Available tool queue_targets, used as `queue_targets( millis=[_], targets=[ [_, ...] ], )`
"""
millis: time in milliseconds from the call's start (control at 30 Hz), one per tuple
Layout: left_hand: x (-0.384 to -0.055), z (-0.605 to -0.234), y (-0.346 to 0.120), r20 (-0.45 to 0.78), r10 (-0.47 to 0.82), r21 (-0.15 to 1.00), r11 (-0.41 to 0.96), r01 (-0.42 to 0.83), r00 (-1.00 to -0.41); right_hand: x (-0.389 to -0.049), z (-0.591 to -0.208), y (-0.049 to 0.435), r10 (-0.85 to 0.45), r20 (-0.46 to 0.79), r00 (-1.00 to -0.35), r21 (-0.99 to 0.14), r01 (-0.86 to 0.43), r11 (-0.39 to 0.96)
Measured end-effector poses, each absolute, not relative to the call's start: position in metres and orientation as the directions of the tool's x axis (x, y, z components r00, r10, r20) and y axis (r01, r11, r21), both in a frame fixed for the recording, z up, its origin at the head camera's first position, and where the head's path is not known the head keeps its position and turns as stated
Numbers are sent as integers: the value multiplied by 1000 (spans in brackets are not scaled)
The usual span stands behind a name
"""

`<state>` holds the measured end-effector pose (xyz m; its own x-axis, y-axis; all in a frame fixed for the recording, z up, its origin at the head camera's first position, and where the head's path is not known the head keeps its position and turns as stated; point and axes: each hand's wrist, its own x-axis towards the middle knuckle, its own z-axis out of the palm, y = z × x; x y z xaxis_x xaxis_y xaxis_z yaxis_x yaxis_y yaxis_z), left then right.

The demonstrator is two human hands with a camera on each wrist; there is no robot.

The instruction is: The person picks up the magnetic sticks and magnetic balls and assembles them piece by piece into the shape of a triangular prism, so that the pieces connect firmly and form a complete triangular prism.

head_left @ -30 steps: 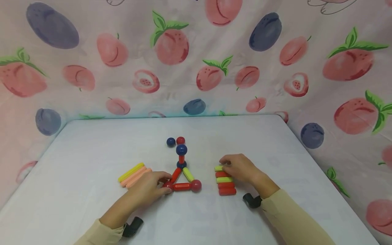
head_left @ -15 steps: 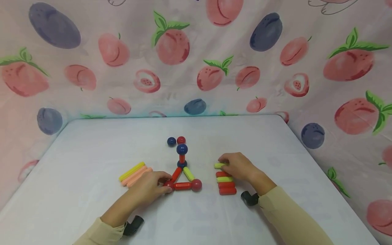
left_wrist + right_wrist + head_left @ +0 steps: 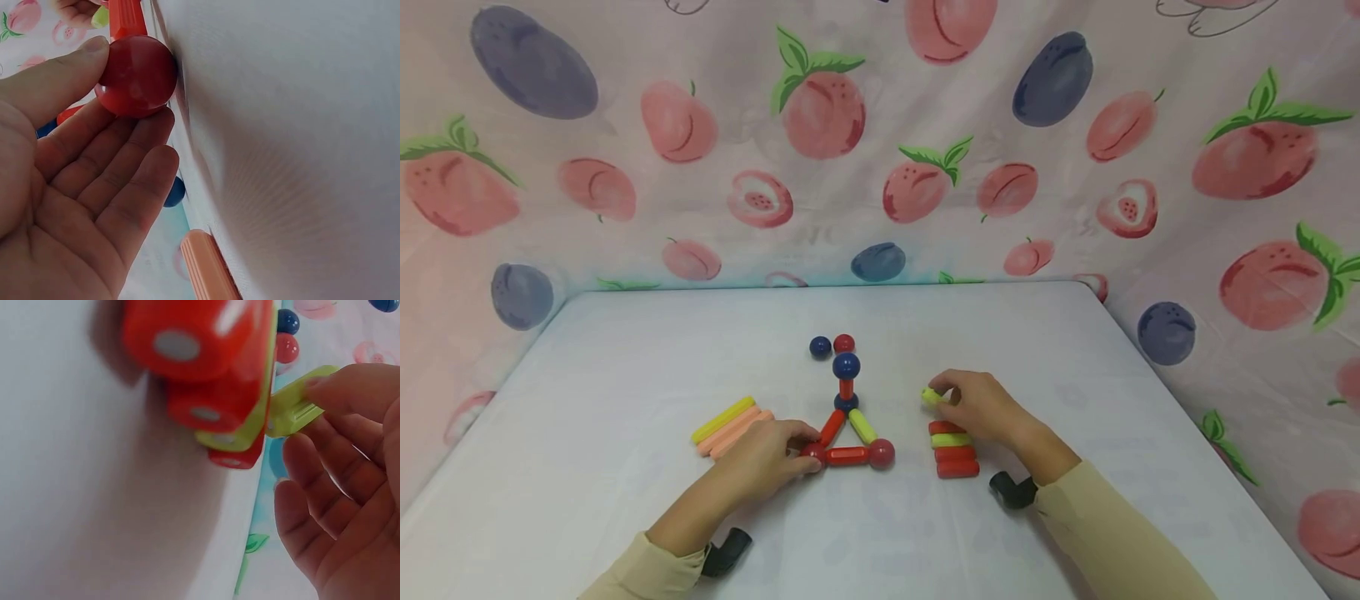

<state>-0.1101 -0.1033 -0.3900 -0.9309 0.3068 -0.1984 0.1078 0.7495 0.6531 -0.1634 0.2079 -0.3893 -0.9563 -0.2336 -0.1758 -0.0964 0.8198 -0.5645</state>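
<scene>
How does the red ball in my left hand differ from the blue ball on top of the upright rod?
The held ball is red; the top ball is dark blue. Your left hand pinches the held ball; no hand grips the top ball. The held ball sits low; the top ball is raised on the upright red rod. Both are round and glossy.

Left of the triangle (image 3: 847,456), peach sticks (image 3: 730,432) are partly hidden — right of it, so is the pinched green stick (image 3: 932,397).
</scene>
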Motion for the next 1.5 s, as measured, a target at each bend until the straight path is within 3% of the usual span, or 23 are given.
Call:
queue_targets(
  millis=[667, 1100, 1500],
  targets=[
    [-107, -390, -101, -155, 295, 629, 766, 136, -943, -141, -375, 176, -436, -13, -900, -664, -318, 677],
    [-105, -391, -97, -108, 296, 598, 782, 176, -949, -139, -379, 154, -486, 34, -873, -697, -370, 614],
    [-103, -391, -96, -74, 311, 589, 780, 210, -948, -142, -379, 143, -452, 7, -892, -693, -330, 641]
  ],
)
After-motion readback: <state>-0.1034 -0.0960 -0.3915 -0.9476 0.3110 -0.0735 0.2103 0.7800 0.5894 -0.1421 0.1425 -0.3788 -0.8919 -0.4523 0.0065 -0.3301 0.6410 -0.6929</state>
